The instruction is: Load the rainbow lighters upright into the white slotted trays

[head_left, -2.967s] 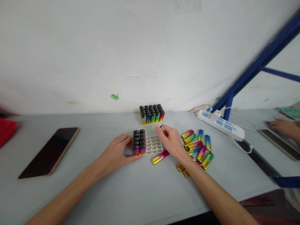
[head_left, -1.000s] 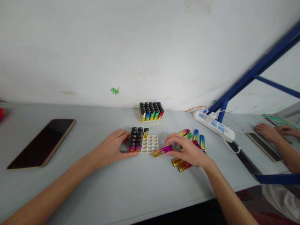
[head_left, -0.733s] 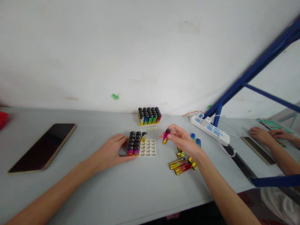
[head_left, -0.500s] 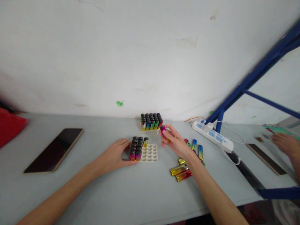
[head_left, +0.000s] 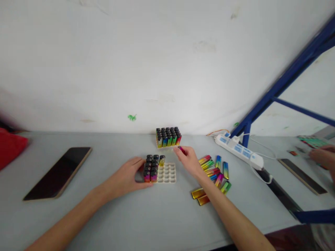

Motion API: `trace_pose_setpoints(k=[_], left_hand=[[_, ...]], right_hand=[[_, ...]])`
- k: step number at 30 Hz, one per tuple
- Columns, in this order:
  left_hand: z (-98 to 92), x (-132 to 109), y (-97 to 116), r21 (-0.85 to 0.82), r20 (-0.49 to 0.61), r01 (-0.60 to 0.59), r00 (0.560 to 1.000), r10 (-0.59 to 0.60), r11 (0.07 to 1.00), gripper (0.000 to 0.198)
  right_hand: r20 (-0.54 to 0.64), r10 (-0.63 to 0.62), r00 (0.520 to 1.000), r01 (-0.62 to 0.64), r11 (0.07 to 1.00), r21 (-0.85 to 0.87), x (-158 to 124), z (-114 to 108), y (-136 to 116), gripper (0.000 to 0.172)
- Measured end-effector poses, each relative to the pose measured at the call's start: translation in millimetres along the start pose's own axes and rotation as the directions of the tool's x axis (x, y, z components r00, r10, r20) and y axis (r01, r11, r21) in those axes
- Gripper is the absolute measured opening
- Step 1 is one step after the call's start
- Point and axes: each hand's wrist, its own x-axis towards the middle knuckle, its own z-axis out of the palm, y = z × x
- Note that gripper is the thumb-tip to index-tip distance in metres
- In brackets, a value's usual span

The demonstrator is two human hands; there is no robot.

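A white tray (head_left: pixel 167 173) with round pockets lies on the grey table. Black-topped lighters (head_left: pixel 151 168) stand upright in two columns on its left side, and a single yellow lighter (head_left: pixel 162 160) is in the back of the third column. My left hand (head_left: pixel 128 176) curves around the tray's left side, thumb along the front and fingers behind the lighters. To the right of the tray's back corner, my right hand (head_left: pixel 188 161) pinches a purple-ended lighter (head_left: pixel 181 150), most of which its fingers hide. Loose colourful lighters (head_left: pixel 211 170) lie beside and beneath my right forearm.
A filled lighter tray (head_left: pixel 169 137) stands by the wall. A large phone (head_left: pixel 59 172) lies left, near a red item (head_left: pixel 10 148). Rightward are a power strip (head_left: pixel 239 150), a blue metal frame (head_left: pixel 261 108), another phone (head_left: pixel 302 176) and another person's hand (head_left: pixel 323 157).
My right hand has turned over and dropped slightly, so the lighter in it is mostly covered now. More loose lighters show. My left hand stays at the tray; the view has shifted slightly.
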Motion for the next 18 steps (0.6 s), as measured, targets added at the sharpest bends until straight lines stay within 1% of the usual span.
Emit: trace_pose_setpoints(k=[3,7,10,12,14,16,17,18], left_hand=[[2.7,-0.3,-3.5,-0.014,-0.007,-0.002,1.0,0.002,1.0,0.043],[2.3,0.1,-2.3,-0.008,0.008,0.0,1.0,0.0,1.0,0.043],[0.1,0.2,1.3,-0.004,0.016,0.005,1.0,-0.004,1.0,0.042],[-0.6,0.2,2.6,-0.001,0.014,0.01,1.0,-0.01,1.0,0.044],[-0.5,0.3,2.7,0.003,0.012,0.011,1.0,-0.011,1.0,0.045],[-0.2,0.3,2.3,0.003,0.011,0.006,1.0,-0.006,1.0,0.045],[0.1,0.4,2.0,-0.001,0.01,-0.001,1.0,0.001,1.0,0.045],[0.4,0.3,1.6,-0.007,0.006,-0.008,1.0,0.008,1.0,0.045]], right_hand=[[-0.059,-0.008,0.998,0.005,0.999,-0.05,-2.8,4.1,3.9,0.051],[-0.089,-0.009,0.996,0.009,1.0,-0.001,-7.3,3.3,11.5,0.051],[-0.011,-0.007,1.0,0.007,0.997,0.072,-10.1,-0.4,12.1,0.05],[0.061,-0.055,0.997,0.05,0.995,0.081,-13.0,-3.4,7.5,0.049],[0.086,-0.173,0.981,0.174,0.985,-0.006,-17.0,-6.4,0.4,0.047],[0.092,-0.302,0.949,0.314,0.934,-0.172,-21.5,-8.4,-6.1,0.046],[0.104,-0.335,0.936,0.351,0.902,-0.251,-23.7,-8.9,-8.5,0.046],[0.122,-0.341,0.932,0.362,0.88,-0.308,-25.7,-9.1,-10.0,0.046]])
